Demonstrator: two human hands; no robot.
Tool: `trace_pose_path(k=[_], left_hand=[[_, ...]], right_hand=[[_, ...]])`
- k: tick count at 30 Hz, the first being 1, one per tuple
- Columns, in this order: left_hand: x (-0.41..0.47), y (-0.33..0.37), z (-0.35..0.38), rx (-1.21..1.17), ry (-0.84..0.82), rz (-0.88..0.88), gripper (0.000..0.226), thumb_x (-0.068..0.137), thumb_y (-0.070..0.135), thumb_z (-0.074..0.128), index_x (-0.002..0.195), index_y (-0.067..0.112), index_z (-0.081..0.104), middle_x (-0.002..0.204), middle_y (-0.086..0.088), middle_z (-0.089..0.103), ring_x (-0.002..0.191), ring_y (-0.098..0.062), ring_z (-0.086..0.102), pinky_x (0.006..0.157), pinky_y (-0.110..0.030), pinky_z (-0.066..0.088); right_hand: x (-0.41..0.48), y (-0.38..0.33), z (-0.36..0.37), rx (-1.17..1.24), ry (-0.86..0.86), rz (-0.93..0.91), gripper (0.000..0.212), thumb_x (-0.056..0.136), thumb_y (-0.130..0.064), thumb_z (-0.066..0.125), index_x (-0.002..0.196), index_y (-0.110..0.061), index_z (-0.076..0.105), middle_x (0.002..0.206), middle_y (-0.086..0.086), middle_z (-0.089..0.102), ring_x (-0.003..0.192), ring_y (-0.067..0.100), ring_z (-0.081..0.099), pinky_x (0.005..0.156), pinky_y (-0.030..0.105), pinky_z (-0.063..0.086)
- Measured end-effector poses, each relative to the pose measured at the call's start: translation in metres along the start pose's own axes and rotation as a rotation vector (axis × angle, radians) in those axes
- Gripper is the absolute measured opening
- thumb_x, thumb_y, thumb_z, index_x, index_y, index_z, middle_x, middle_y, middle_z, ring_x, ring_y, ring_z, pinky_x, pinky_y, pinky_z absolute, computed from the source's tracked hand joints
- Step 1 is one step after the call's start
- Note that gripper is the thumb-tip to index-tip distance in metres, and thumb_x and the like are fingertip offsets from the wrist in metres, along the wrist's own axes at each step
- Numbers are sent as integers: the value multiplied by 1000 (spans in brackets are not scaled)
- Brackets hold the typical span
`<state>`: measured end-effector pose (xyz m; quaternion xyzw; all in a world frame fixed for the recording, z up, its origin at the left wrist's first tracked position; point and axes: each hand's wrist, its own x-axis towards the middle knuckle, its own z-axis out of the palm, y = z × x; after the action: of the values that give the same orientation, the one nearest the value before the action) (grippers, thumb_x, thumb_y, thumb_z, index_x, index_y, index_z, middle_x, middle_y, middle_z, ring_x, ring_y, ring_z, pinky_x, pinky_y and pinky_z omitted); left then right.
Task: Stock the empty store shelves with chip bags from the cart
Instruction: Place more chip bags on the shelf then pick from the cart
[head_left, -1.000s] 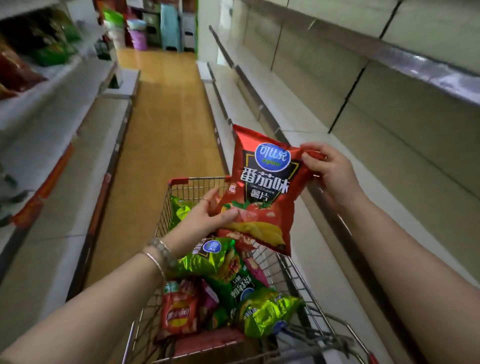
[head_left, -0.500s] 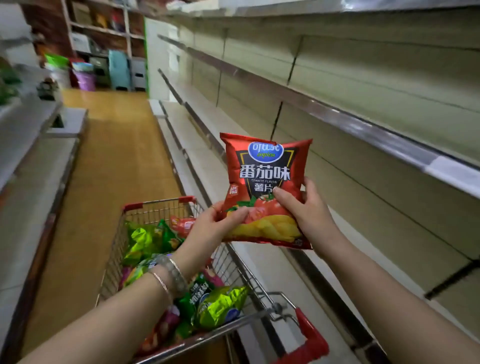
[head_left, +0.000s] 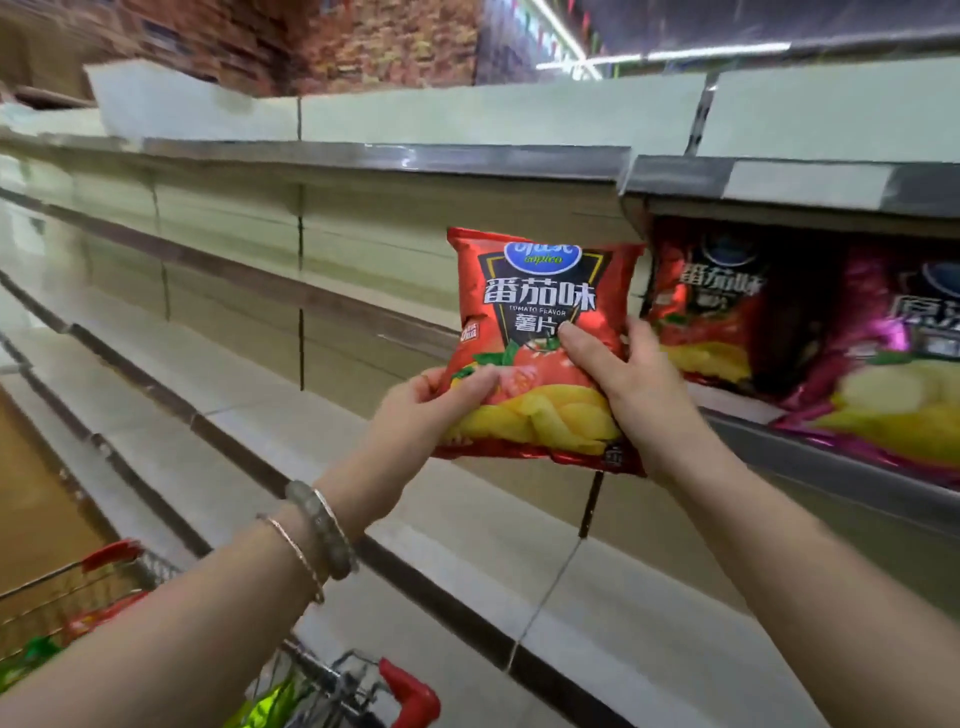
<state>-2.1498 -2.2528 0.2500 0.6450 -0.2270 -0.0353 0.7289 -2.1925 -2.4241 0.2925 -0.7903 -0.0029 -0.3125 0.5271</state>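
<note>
- Bottom edge: a wire shopping cart with red plastic corners (head_left: 408, 693) is cut off by the frame. Only a crumpled green chip bag (head_left: 270, 707) inside it can be made out.
- The left wrist wears a pale stone bangle (head_left: 326, 530) and a thin metal bracelet (head_left: 294, 552).
- The left hand (head_left: 415, 415) pinches the lower left corner of a red tomato-flavour chip bag (head_left: 540, 312), thumb across the front and fingers hidden behind.
- The right hand (head_left: 626, 387) grips the bag's lower right side, its thumb covering part of the print.
- The bag is held upright in the air, in front of the pale green metal shelving (head_left: 363, 441) and just left of the stocked bay.
- Beyond it, a second red chip bag (head_left: 711, 312) and a magenta chip bag (head_left: 893, 364) stand on a grey-edged shelf (head_left: 831, 470). Both are blurred, and the magenta one is cropped at the right.
- The brown stock above the top shelf is too smeared to identify.
</note>
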Motion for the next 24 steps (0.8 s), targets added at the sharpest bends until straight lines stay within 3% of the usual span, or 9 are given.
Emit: trace_pose_path(k=[2, 5, 9, 13, 16, 18, 21, 24], left_hand=[[13, 3, 12, 46, -56, 5, 41, 65, 47, 74, 94, 19, 69, 86, -1, 74, 73, -12, 68, 64, -24, 53], [36, 7, 28, 112, -169, -2, 36, 71, 52, 70, 90, 21, 68, 77, 6, 73, 68, -8, 66, 61, -25, 50], [73, 16, 53, 163, -327, -16, 42, 79, 54, 64, 99, 18, 69, 82, 3, 74, 72, -12, 69, 65, -27, 52], [109, 26, 81, 195, -471, -33, 45, 78, 58, 64, 99, 18, 69, 90, -2, 75, 80, -15, 72, 72, -26, 57], [131, 28, 101, 227, -538, -23, 49, 80, 56, 63, 104, 14, 69, 91, 0, 75, 81, -12, 70, 77, -24, 53], [145, 27, 108, 210, -566, -24, 44, 83, 50, 63, 107, 13, 67, 94, -1, 74, 80, -11, 70, 76, -21, 54], [159, 18, 114, 164, -587, -42, 31, 87, 32, 64, 109, 10, 61, 87, 1, 70, 65, -4, 67, 59, -13, 53], [167, 4, 120, 197, -542, -54, 42, 87, 26, 66, 122, 7, 54, 98, -1, 67, 77, -8, 66, 63, -15, 54]], right_hand=[[3, 0, -16, -36, 65, 5, 32, 83, -41, 65, 108, -24, 55, 99, -11, 64, 96, 11, 63, 91, 35, 50], [10, 6, -37, -97, 169, 62, 40, 81, -47, 64, 109, -20, 57, 100, -7, 65, 97, 15, 62, 93, 37, 49], [25, 8, -60, -108, 273, 142, 74, 58, -68, 66, 108, -14, 63, 100, 0, 70, 92, 19, 67, 91, 41, 52], [43, 12, -87, -85, 396, 198, 60, 71, -54, 70, 110, -9, 63, 99, 5, 70, 87, 21, 68, 85, 37, 55], [54, 18, -100, -105, 465, 229, 70, 65, -61, 69, 112, -10, 62, 101, 7, 69, 91, 25, 67, 89, 42, 53], [63, 21, -104, -55, 472, 253, 60, 75, -50, 69, 117, -9, 57, 105, 8, 67, 92, 25, 66, 86, 39, 54], [76, 26, -99, 79, 431, 257, 45, 84, -21, 67, 123, -5, 52, 111, 15, 66, 88, 25, 67, 79, 38, 55], [83, 38, -91, 129, 420, 285, 38, 86, -8, 62, 123, -5, 52, 114, 17, 65, 95, 31, 66, 90, 46, 52]])
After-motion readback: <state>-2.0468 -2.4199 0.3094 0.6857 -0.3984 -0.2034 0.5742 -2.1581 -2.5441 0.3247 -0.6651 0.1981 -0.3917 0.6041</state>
